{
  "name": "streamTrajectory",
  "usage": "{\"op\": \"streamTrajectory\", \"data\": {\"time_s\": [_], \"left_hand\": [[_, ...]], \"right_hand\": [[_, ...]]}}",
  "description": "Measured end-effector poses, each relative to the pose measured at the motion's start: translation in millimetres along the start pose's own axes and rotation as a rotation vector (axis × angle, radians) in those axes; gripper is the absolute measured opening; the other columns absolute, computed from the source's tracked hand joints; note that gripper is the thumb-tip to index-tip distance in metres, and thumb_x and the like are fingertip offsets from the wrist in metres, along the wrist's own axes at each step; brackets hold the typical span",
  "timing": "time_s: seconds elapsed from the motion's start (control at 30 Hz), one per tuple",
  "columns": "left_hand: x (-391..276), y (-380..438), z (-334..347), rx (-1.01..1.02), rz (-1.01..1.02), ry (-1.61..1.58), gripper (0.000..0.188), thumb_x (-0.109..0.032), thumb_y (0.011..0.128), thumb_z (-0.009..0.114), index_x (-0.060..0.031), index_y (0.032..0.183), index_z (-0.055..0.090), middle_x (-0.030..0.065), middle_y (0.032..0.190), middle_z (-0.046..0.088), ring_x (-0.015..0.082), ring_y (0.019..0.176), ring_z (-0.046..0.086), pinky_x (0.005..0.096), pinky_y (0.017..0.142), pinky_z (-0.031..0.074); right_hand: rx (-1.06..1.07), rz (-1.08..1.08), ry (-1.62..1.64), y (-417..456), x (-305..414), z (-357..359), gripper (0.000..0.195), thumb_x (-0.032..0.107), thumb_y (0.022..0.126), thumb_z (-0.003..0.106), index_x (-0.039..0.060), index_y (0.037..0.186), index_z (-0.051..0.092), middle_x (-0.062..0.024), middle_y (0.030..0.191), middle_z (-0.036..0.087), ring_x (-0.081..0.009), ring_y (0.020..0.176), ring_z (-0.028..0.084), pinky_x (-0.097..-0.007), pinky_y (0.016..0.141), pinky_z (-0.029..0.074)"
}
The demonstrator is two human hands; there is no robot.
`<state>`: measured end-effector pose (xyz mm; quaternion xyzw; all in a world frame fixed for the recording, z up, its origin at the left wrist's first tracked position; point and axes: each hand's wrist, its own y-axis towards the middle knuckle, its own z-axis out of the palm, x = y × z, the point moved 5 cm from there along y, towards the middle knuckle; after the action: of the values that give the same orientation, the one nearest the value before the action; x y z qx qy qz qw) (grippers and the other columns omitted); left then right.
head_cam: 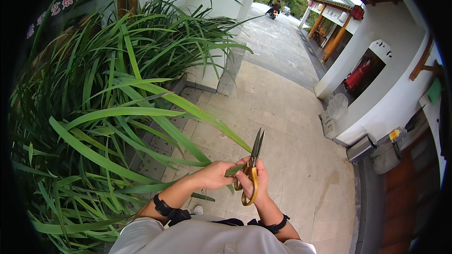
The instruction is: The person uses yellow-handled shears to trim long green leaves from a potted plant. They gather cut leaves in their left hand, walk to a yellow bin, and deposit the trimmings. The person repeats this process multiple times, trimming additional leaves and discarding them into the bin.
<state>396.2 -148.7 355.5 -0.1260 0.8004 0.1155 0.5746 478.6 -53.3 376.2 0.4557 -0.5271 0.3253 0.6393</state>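
My right hand (pixel 260 183) grips a pair of scissors (pixel 253 174) with yellow-brown handles. The dark blades point away from me, with a narrow gap between their tips. Close beside it, my left hand (pixel 216 174) pinches a green leaf piece (pixel 234 170), and its fingertips reach behind the scissors. One long strap-shaped leaf (pixel 201 113) arches out from the leafy plants (pixel 106 77) on the left. Its yellowing tip meets the scissors near the pivot; whether it lies between the blades cannot be seen. Other leaves pass behind my left forearm.
Pale floor tiles (pixel 268 113) stretch ahead, edged by a stone base (pixel 231 74) at the white wall. To the right are a metal bin (pixel 361 149) and a doorway with a red garment (pixel 356 74). Farther off, a motorcycle (pixel 273 14) carries a person.
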Motion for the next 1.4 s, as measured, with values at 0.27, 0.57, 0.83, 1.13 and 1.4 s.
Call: {"op": "streamTrajectory", "data": {"time_s": [0.27,0.57,0.83,1.13,1.4], "left_hand": [[29,99,-34,0.047,-0.045,0.010,0.048,-0.013,0.082,0.061,-0.0013,0.126,0.045,0.0191,0.107,0.061,0.0299,0.096,0.061,0.0370,0.081,0.047],[56,192,-107,-0.139,-0.233,0.420,0.040,-0.013,0.084,0.059,-0.0029,0.121,0.048,0.0207,0.100,0.060,0.0381,0.097,0.057,0.0392,0.081,0.047],[82,246,-164,-0.345,-0.408,0.493,0.032,-0.005,0.079,0.054,0.0022,0.111,0.050,0.0232,0.092,0.059,0.0395,0.089,0.058,0.0429,0.072,0.046],[83,242,-274,-0.912,-0.384,0.468,0.012,0.000,0.077,0.052,-0.0013,0.088,0.056,0.0217,0.076,0.059,0.0411,0.076,0.058,0.0444,0.064,0.045],[81,216,-437,-1.514,-0.040,-0.020,0.035,-0.031,0.093,0.057,-0.0040,0.072,0.049,-0.0022,0.053,0.043,0.0067,0.045,0.039,0.0237,0.043,0.034]], "right_hand": [[-0.012,0.037,-0.024,90,-32,-46,0.026,-0.005,0.082,0.057,0.0031,0.103,0.046,-0.0020,0.075,0.055,-0.0057,0.051,0.048,-0.0207,0.043,0.038],[0.300,0.026,0.028,240,-91,-78,0.028,-0.006,0.077,0.053,0.0013,0.104,0.049,-0.0049,0.089,0.059,-0.0104,0.080,0.055,-0.0237,0.072,0.046],[0.655,0.081,0.052,359,-113,-75,0.030,-0.008,0.075,0.053,0.0029,0.103,0.050,-0.0030,0.092,0.057,-0.0070,0.078,0.053,-0.0215,0.067,0.045],[0.818,0.156,0.113,463,-136,-36,0.023,0.005,0.081,0.065,0.0039,0.100,0.052,-0.0010,0.084,0.055,-0.0055,0.069,0.049,-0.0204,0.059,0.041],[0.870,0.042,0.248,584,-107,35,0.024,0.011,0.083,0.064,0.0031,0.101,0.052,-0.0046,0.088,0.058,-0.0095,0.070,0.054,-0.0228,0.063,0.046]]}}
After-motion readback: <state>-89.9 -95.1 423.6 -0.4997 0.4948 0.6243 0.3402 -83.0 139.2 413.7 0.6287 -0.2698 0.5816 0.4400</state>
